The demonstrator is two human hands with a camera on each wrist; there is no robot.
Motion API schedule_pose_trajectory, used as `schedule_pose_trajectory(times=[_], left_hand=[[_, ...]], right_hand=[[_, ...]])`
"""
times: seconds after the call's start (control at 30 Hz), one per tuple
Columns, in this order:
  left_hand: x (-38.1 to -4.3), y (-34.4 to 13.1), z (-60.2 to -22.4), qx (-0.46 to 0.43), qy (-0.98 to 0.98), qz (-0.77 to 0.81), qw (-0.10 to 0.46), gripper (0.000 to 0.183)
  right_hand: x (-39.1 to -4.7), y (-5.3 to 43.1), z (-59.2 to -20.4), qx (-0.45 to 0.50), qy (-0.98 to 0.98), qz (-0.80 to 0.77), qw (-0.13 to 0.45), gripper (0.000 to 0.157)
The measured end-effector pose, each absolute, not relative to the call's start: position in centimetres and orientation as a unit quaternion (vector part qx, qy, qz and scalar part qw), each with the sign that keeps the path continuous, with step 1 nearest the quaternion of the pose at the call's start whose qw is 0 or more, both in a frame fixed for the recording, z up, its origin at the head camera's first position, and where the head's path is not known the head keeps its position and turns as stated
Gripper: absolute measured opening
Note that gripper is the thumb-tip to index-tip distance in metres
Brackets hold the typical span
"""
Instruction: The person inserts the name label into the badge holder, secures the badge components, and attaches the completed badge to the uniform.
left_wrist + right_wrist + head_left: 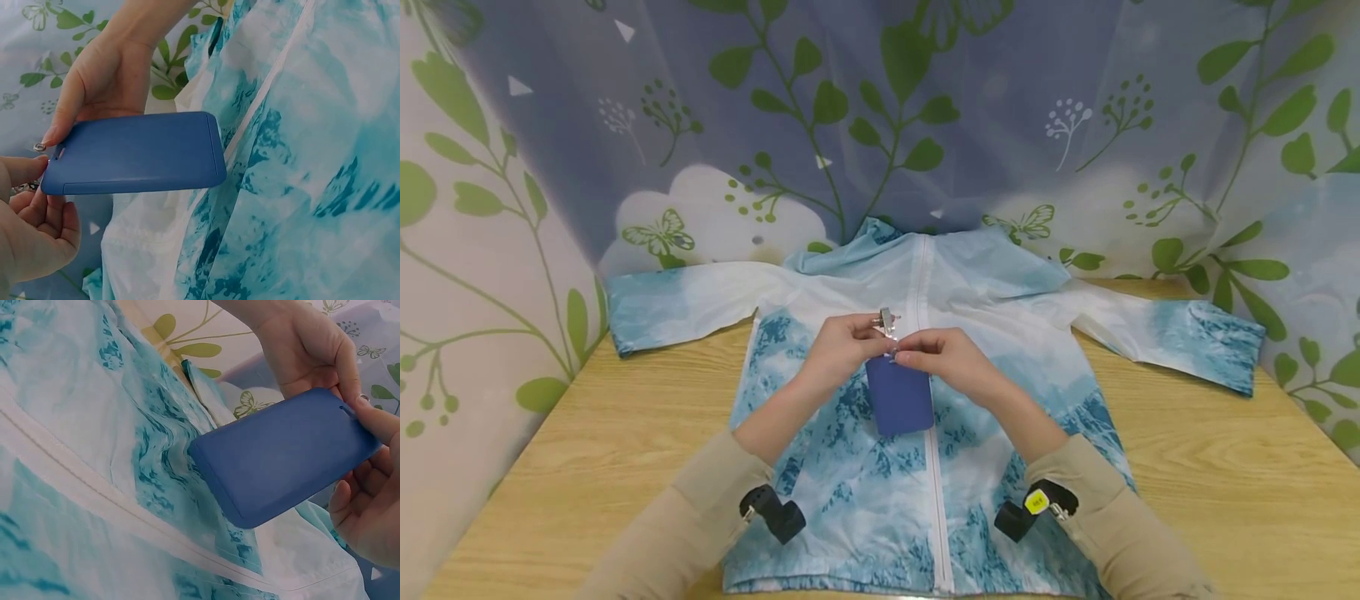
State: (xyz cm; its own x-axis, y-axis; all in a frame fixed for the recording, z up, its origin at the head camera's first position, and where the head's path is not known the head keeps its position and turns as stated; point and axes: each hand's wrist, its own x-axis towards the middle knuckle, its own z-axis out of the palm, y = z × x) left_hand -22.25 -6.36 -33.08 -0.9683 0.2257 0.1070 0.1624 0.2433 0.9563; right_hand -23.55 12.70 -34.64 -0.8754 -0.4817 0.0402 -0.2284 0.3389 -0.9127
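leafy curtain (1000, 158), wood table (602, 417), both hands at a holder (901, 404)

the curtain wraps the back and both sides with green leaves, butterflies and pale cloud shapes; the table shows light wood grain. a blue and white jacket (850, 533) is spread over the middle.

at far left, one jacket arm (677, 304) reaches out across the wood. next comes the person's left sleeve (662, 525), beige, with a black camera (786, 523) at the wrist. the left hand (835, 354) is above the jacket, thumb and forefinger pinching at a small metal clip (886, 321); the exact contact is hidden. its other fingers curl in.

the holder, plain blue with a slot (347, 411) at one end, is raised over the jacket beside the zip (938, 508). its slotted end is at the fingertips, the other end toward the person.

the right hand (953, 360) has thumb and forefinger pinching that slotted end, where a shiny bit (364, 398) shows by the thumb tip; the other fingers fold beneath. the right sleeve (1120, 508), also beige, bears a second camera (1017, 521) with a yellow tag (1037, 502). at far right lies the other jacket arm (1195, 342).
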Motion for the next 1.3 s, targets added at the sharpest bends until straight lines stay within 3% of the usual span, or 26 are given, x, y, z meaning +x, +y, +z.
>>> schedule_pose_trajectory(times=[0.33, 0.83, 1.3], left_hand=[[-22.03, -6.41, -33.03, 0.156, 0.789, 0.594, 0.021, 0.037], [-21.68, -6.20, -33.37, 0.127, 0.742, 0.657, 0.047, 0.048], [-21.68, -5.62, -33.64, 0.104, 0.739, 0.665, 0.037, 0.033]], right_hand=[[-23.55, 12.50, -34.77, -0.217, 0.802, -0.546, 0.106, 0.030], [-23.48, 12.76, -35.02, -0.228, 0.789, -0.564, 0.085, 0.028], [-23.55, 12.86, -35.11, -0.246, 0.783, -0.569, 0.054, 0.023]])
